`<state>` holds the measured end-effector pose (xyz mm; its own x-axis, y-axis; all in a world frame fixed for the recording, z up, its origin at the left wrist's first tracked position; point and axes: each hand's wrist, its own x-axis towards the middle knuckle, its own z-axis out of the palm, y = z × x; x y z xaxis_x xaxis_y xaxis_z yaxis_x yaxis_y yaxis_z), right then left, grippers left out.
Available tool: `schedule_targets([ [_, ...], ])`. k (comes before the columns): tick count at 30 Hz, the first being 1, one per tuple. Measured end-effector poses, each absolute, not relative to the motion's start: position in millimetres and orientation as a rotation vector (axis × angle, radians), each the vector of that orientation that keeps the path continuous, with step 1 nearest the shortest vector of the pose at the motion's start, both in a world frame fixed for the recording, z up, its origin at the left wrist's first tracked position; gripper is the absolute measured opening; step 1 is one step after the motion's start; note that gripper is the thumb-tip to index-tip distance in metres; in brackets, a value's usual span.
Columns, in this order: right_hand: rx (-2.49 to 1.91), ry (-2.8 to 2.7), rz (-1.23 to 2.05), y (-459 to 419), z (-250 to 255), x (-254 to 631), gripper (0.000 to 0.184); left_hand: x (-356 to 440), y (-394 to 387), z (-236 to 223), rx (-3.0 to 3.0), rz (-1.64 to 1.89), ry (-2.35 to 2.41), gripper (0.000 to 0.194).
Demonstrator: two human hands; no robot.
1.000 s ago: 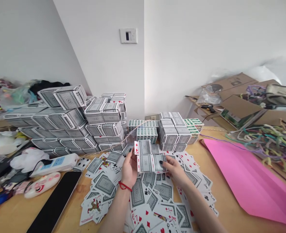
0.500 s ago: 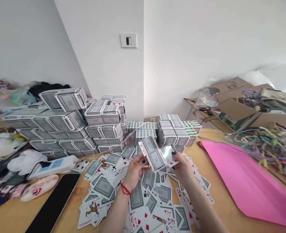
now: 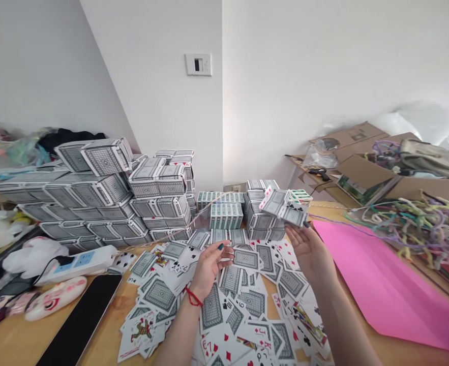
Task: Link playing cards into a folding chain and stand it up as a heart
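My right hand [image 3: 311, 249] is raised over the table and holds a folded block of playing cards [image 3: 281, 205] up in front of the right stack of card blocks [image 3: 260, 211]. My left hand [image 3: 211, 264] hovers with fingers apart and nothing in it, just above the loose playing cards [image 3: 224, 300] scattered face up and face down on the wooden table [image 3: 37, 330]. A red string circles the left wrist.
A tall pile of card blocks [image 3: 106, 193] fills the back left. Green card decks [image 3: 224, 213] stand at the back centre. A pink sheet [image 3: 384, 284] lies right, with pipe cleaners [image 3: 411, 223] and cardboard boxes [image 3: 377, 168] behind. A black tablet [image 3: 83, 320] and a white device [image 3: 79, 262] lie left.
My right hand has carried the card block up and to the right, toward the right stack. My left hand has let go of it and opened.
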<state>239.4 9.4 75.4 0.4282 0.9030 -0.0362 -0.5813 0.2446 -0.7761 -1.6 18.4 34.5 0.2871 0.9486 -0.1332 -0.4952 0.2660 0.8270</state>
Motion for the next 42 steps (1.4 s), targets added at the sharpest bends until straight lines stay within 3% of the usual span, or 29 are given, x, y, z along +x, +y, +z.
schedule_targets([
  [9,-1.005,-0.572,1.133,4.4,72.3,229.9,0.026,-1.7,18.8,32.5,0.769,1.133,0.739,0.028],
  [13,-1.244,-0.862,1.222,1.3,68.4,227.4,0.03,-3.5,19.0,27.3,0.843,1.269,0.824,0.028],
  [18,-1.558,-1.454,0.925,0.2,52.2,211.1,0.016,-5.6,18.0,24.7,1.401,1.456,1.27,0.026],
  [22,-1.614,-1.723,0.751,3.0,31.0,197.2,0.044,-3.3,16.5,27.7,1.75,1.41,1.379,0.027],
  [25,-1.655,-1.837,0.687,4.0,20.6,191.8,0.048,-1.6,14.1,31.9,1.84,1.323,1.357,0.026],
  [30,-1.704,-1.843,0.622,3.7,15.9,188.3,0.043,2.4,7.6,36.4,2.093,0.953,1.327,0.019],
  [34,-1.666,-1.737,0.576,5.1,16.3,186.1,0.019,8.7,3.7,33.3,2.278,0.842,1.396,0.014],
  [37,-1.553,-1.559,0.804,4.9,18.1,183.3,0.012,10.2,4.8,28.7,2.295,0.838,1.395,0.016],
  [42,-1.166,-1.037,1.423,0.3,19.7,174.3,0.034,3.5,15.9,21.6,1.941,1.088,1.46,0.032],
])
